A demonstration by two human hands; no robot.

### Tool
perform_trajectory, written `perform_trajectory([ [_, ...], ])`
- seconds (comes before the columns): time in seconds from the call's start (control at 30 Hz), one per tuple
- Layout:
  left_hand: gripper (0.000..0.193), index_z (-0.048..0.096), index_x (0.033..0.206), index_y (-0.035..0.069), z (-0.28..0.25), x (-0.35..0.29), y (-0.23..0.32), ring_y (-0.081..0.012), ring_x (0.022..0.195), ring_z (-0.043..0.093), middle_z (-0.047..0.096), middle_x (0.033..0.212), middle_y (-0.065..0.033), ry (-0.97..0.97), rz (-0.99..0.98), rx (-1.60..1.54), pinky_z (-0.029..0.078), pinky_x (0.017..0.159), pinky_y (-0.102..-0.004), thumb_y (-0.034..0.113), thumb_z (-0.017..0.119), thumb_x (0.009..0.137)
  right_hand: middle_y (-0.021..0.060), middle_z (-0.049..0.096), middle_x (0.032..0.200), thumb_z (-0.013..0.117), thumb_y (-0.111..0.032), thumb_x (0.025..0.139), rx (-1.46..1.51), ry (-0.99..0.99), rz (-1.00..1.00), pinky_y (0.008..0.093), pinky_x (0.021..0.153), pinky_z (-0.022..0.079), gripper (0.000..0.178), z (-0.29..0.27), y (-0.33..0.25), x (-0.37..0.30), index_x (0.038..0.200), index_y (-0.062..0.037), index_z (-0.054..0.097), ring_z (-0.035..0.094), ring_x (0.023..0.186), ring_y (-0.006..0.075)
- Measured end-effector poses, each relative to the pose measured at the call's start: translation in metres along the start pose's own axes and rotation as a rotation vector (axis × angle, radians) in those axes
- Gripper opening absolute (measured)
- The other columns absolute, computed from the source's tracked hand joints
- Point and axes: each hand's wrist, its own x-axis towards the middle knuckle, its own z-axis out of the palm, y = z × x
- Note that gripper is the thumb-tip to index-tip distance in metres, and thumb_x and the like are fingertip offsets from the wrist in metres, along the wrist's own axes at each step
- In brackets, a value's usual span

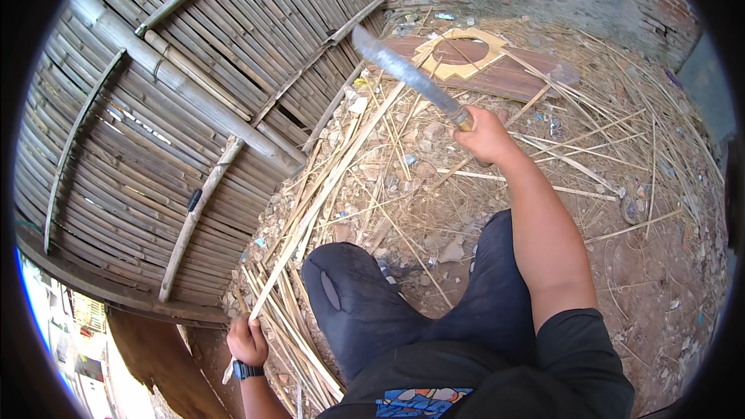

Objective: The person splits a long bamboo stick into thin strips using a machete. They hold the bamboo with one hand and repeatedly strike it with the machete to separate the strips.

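Right hand (483,136) fists the long grey steel machete (407,76) raised toward 11 o'clock, left hand (248,339) clamps the pale split bamboo strip (322,194) at 7, so I'd chop well clear of those fingers.

knife (407,74): long grey blade, raised, tip pointing up-left.
bamboo strip (326,186): pale, thin, slanting across the littered ground.
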Motion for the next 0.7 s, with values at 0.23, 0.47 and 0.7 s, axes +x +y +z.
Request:
perform_trajectory([
  [0.23, 0.032, 0.064, 0.095, -0.001, -0.006, -0.001, 0.004, -0.0427, 0.068, 0.058, 0.06, 0.077, -0.0209, 0.019, 0.028, -0.018, 0.045, 0.061, -0.048, 0.026, 0.049, 0.103, 0.0092, 0.069, 0.083, 0.078, -0.02, 0.083, 0.091, 0.109, 0.154, 0.0376, 0.073, 0.052, 0.037, -0.016, 0.014, 0.01, 0.114, -0.0037, 0.066, 0.066, 0.074, 0.0214],
  [0.47, 0.027, 0.065, 0.094, 0.001, 0.0, -0.006, -0.008, -0.0412, 0.065, 0.058, 0.06, 0.074, -0.0182, -0.01, -0.003, 0.027, 0.045, 0.057, -0.0473, 0.024, 0.052, 0.1, 0.0144, 0.067, 0.086, 0.079, -0.025, 0.082, -0.074, -0.139, -0.116, 0.0384, 0.084, 0.051, 0.044, 0.011, -0.022, -0.008, 0.116, 0.0009, 0.065, 0.063, 0.082, 0.0239],
  [0.7, 0.027, 0.065, 0.095, 0.001, -0.005, -0.01, -0.006, -0.0411, 0.065, 0.059, 0.061, 0.074, -0.0186, -0.004, 0.011, 0.016, 0.046, 0.058, -0.0476, 0.024, 0.052, 0.1, 0.0069, 0.066, 0.078, 0.077, -0.022, 0.082, 0.057, 0.032, 0.137, 0.0383, 0.071, 0.049, 0.037, -0.013, 0.001, 0.002, 0.112, -0.004, 0.066, 0.061, 0.071, 0.0202],
])
